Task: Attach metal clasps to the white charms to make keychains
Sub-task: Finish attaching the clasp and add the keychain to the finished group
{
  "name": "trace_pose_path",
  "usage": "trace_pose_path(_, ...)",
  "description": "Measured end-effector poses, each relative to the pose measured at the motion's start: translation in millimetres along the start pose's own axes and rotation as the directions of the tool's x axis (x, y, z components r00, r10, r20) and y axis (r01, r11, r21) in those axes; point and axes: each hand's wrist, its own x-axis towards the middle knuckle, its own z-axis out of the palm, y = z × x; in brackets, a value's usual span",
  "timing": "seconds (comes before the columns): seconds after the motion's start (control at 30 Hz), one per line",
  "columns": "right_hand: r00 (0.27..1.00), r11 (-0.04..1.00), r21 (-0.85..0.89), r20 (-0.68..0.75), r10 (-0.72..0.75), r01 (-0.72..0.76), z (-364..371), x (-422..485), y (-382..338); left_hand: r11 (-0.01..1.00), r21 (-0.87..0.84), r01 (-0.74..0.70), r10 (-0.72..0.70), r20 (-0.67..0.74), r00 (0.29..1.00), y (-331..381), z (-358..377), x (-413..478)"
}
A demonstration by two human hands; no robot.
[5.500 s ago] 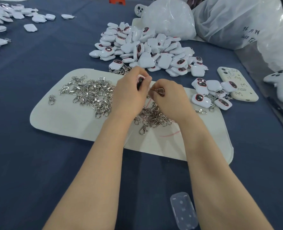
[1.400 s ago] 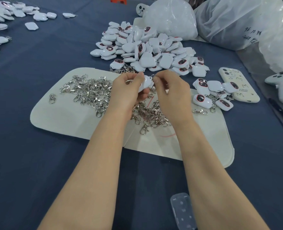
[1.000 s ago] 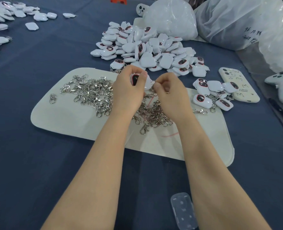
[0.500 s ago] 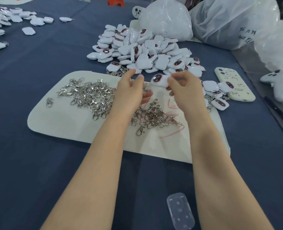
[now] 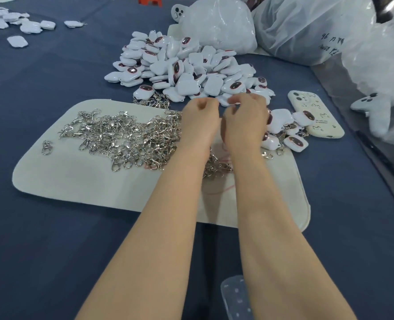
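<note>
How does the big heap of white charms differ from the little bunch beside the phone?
The big heap holds many charms stacked on each other; the little bunch holds only a few. The heap's charms look mostly bare, while metal clasps show among the bunch. The heap lies beyond the mat; the bunch sits at its right edge. Both are white charms, some showing dark ovals.

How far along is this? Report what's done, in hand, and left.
Done: a small cluster of clasped charms lies beside the phone. In hand: the left hand and right hand are at the near edge of the big charm pile; any grip is unclear. Left: that pile and the loose clasps on the mat.
</note>
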Motion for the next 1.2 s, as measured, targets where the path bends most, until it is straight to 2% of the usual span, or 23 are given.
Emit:
trace_pose_path(0.07, 0.996, 0.993, 0.11, 0.078, 0.038, -0.046, 10.5, 15.4, -8.0, 0.999, 0.035, -0.023, 0.025, -0.062, 0.998, 2.1, 4.1, 6.3)
trace_pose_path(0.13, 0.979, 0.948, 0.254, 0.122, 0.164, -0.19, 21.0, 30.6, -9.7, 0.998, 0.043, -0.042, 0.046, -0.098, 0.994, 2.0, 5.8, 13.5)
trace_pose_path(0.2, 0.956, 0.9, 0.324, 0.129, 0.265, -0.293, 29.0, 40.2, -6.2, 0.998, 0.031, -0.051, 0.054, -0.105, 0.993, 1.0, 6.5, 20.1)
trace_pose_path(0.33, 0.942, 0.885, 0.325, 0.088, 0.323, -0.334, 42.1, 50.5, 1.2, 0.998, 0.019, -0.068, 0.069, -0.109, 0.992, -0.2, 5.0, 29.3)
trace_pose_path(0.43, 0.914, 0.801, 0.451, 0.093, 0.396, -0.393, 41.9, 50.7, -0.6, 0.997, 0.016, -0.07, 0.071, -0.112, 0.991, 0.2, 2.4, 30.4)
trace_pose_path(0.57, 0.911, 0.767, 0.496, 0.158, 0.382, -0.408, 26.3, 40.7, -5.7, 0.998, 0.008, -0.06, 0.06, -0.126, 0.99, 1.5, -6.9, 28.1)
trace_pose_path(0.67, 0.902, 0.554, 0.714, 0.302, 0.309, -0.429, 4.9, 23.3, -20.9, 0.999, 0.036, -0.025, 0.028, -0.076, 0.997, 4.9, -12.3, 18.8)
trace_pose_path(0.73, 0.896, 0.481, 0.759, 0.408, 0.174, -0.439, -7.0, 6.1, -32.6, 0.999, 0.046, -0.029, 0.029, -0.01, 1.0, 8.4, -16.6, 8.0)
trace_pose_path(0.8, 0.87, 0.521, 0.735, 0.492, 0.032, -0.435, -17.0, -10.1, -37.8, 0.999, 0.024, -0.045, 0.045, -0.005, 0.999, 10.4, -26.4, -2.1)
trace_pose_path(0.87, 0.861, 0.642, 0.667, 0.509, -0.022, -0.378, -26.8, -19.0, -35.2, 0.999, 0.01, -0.05, 0.05, -0.026, 0.998, 10.1, -41.6, -9.3)
trace_pose_path(0.93, 0.903, 0.868, 0.459, 0.43, -0.028, -0.191, -32.4, -23.3, -25.5, 0.997, -0.054, -0.048, 0.044, -0.059, 0.997, 6.2, -58.1, -13.6)
trace_pose_path(0.97, 0.922, 0.948, 0.304, 0.385, -0.037, -0.09, -32.0, -25.0, -19.1, 0.993, -0.112, -0.043, 0.035, -0.077, 0.996, 3.5, -64.9, -15.5)
trace_pose_path(1.0, 0.929, 0.986, 0.164, 0.368, -0.043, -0.019, -29.6, -27.0, -13.7, 0.986, -0.162, -0.037, 0.023, -0.086, 0.996, 0.6, -69.4, -16.5)
trace_pose_path(1.1, 0.873, 0.991, -0.101, 0.487, -0.023, 0.083, -13.8, -37.2, -9.4, 0.988, -0.156, -0.015, 0.002, -0.085, 0.996, -5.7, -70.2, -18.0)
trace_pose_path(1.2, 0.852, 0.974, -0.18, 0.522, -0.023, 0.137, -1.7, -37.2, -14.7, 0.99, -0.141, -0.026, 0.014, -0.084, 0.996, -6.0, -63.6, -16.0)
